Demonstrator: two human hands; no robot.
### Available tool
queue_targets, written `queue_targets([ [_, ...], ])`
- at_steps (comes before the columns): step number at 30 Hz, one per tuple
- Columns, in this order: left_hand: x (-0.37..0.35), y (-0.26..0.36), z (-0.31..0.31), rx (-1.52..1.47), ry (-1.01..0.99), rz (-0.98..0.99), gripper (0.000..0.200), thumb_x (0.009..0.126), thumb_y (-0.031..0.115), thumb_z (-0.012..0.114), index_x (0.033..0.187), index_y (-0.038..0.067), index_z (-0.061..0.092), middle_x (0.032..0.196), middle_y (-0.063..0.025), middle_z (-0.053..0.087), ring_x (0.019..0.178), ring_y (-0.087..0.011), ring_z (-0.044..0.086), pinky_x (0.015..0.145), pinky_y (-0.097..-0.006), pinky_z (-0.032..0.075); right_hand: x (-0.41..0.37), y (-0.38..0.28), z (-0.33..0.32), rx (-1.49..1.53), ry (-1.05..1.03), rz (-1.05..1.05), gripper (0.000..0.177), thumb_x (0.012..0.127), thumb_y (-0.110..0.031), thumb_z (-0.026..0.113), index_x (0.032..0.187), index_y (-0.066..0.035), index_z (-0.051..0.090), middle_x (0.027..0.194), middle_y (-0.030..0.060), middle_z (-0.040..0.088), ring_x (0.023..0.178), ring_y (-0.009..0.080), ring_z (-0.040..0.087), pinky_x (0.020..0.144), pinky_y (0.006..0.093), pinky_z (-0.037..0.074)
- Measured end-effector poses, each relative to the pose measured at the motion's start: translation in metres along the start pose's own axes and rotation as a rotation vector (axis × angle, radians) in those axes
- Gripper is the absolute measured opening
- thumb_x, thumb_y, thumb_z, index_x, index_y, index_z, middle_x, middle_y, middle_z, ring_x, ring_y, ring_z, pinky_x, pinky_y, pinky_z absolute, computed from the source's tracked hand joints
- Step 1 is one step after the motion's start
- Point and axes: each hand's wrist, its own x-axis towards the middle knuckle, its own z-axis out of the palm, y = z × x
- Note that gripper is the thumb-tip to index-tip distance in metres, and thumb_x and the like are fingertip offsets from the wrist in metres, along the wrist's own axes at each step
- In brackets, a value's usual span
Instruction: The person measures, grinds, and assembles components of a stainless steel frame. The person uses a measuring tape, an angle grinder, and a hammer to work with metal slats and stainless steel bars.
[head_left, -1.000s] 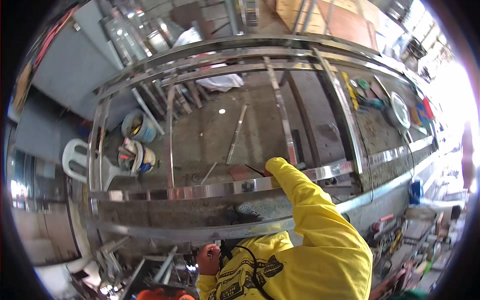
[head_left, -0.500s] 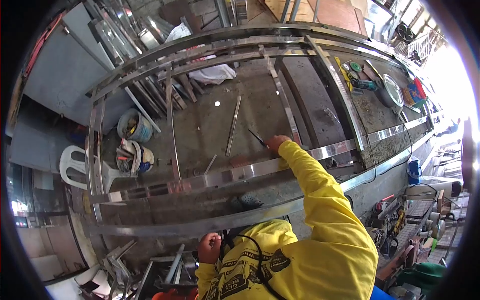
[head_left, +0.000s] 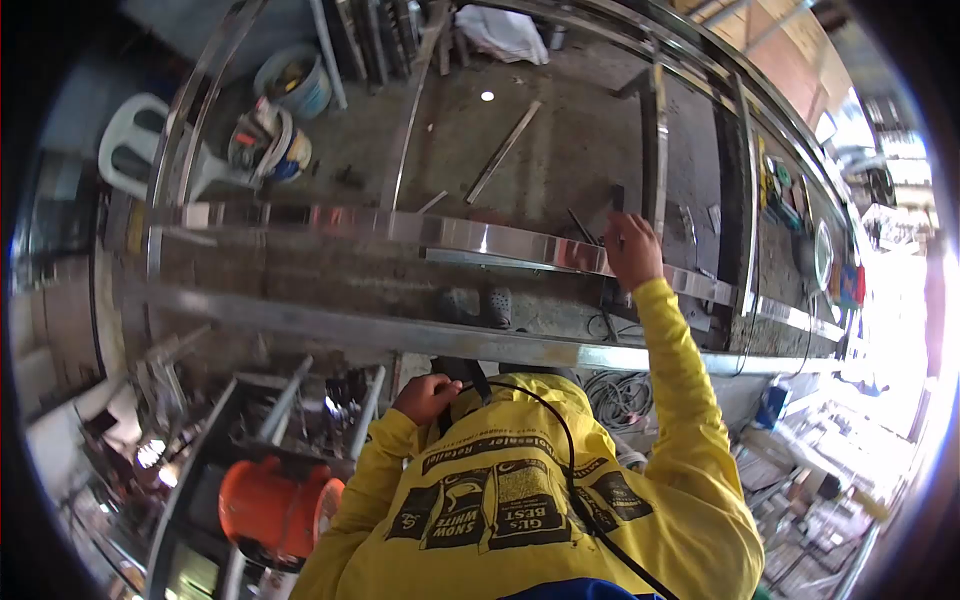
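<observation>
Metal frame mostly put together, right hand at its near rail

The main shape of the long, shiny silver metal frame (head_left: 480, 237) looks already made: several square-section crossbars (head_left: 660, 150) run from the near rail (head_left: 385, 222) towards the far side, and they seem to meet it squarely. I judge that this large assembly is well advanced. What is left is harder to say; the joints are too small to show whether they are finished, and no mark can be read on the metal.

The bare right hand (head_left: 634, 245) is over the near rail, close to one crossbar. Its grip looks narrow, with the fingers closed around a thin, dark, stick-like tool (head_left: 581, 224), which points away from the person. The bare left hand (head_left: 425, 398) is at the waist, beside the start of a thin black cord (head_left: 571, 470) that crosses the yellow printed shirt (head_left: 650, 540). Its fingers are curled, but I cannot tell if this grip holds something.

The frame lies across the upper part of the view, above the grey concrete floor (head_left: 570, 110) — what supports it is not visible. Its near rail is smooth and mirror-like, with reddish and pale reflections, and the far part goes out of the view. A duller grey metal tube (head_left: 420, 335) runs between this rail and the person. Through the frame's opening, a loose, narrow metal strip (head_left: 505, 150) is seen lying at a slant on the floor.
</observation>
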Motion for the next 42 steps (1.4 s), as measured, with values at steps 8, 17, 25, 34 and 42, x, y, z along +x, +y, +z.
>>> queue_targets([
  [8,-0.004,-0.091,0.102,-0.088,0.249,-0.177,0.054,0.092,0.049,0.061,0.124,0.006,0.064,0.119,-0.0223,0.064,0.113,-0.0396,0.060,0.098,-0.0454,0.047,-0.073,-0.096,0.050,0.397,-0.534,-0.314,0.019,0.086,-0.016,0.066,0.104,-0.011,0.071,0.095,0.0123,0.071,0.080,0.0338,0.069,0.070,0.0426,0.057],
  [17,-0.011,-0.081,0.322,-0.502,0.526,-0.486,0.077,0.086,0.058,0.063,0.147,0.014,0.046,0.142,-0.0278,0.049,0.132,-0.0438,0.046,0.111,-0.0460,0.038,-0.164,-0.138,0.094,0.382,-1.371,-0.604,0.052,0.096,-0.034,0.057,0.138,-0.004,0.051,0.122,0.0248,0.062,0.112,0.0397,0.061,0.097,0.0462,0.048],
  [25,0.013,-0.080,0.410,-0.698,0.497,-0.742,0.092,0.076,0.067,0.068,0.152,0.024,0.040,0.154,-0.0260,0.035,0.143,-0.0452,0.034,0.117,-0.0494,0.029,-0.250,-0.051,0.235,-0.182,-1.423,-0.520,0.049,0.094,-0.035,0.058,0.131,-0.004,0.056,0.139,0.0251,0.051,0.125,0.0408,0.052,0.105,0.0482,0.043],
  [34,0.055,-0.155,0.452,-0.553,0.474,-1.155,0.084,0.073,0.045,0.079,0.147,0.026,0.045,0.162,-0.0173,0.021,0.143,-0.0526,0.023,0.108,-0.0688,0.028,-0.200,0.103,0.546,-0.629,-1.017,-0.354,0.035,0.091,-0.027,0.051,0.102,0.000,0.070,0.105,0.0251,0.069,0.100,0.0432,0.066,0.087,0.0500,0.054],
  [42,0.053,-0.214,0.431,-0.189,0.831,-1.147,0.050,0.080,0.038,0.072,0.124,0.015,0.065,0.138,-0.0216,0.050,0.126,-0.0445,0.047,0.104,-0.0604,0.037,-0.034,0.217,0.761,-0.393,-0.259,-0.261,0.032,0.089,-0.034,0.060,0.095,-0.007,0.075,0.097,0.0177,0.073,0.091,0.0394,0.070,0.081,0.0465,0.056],
])
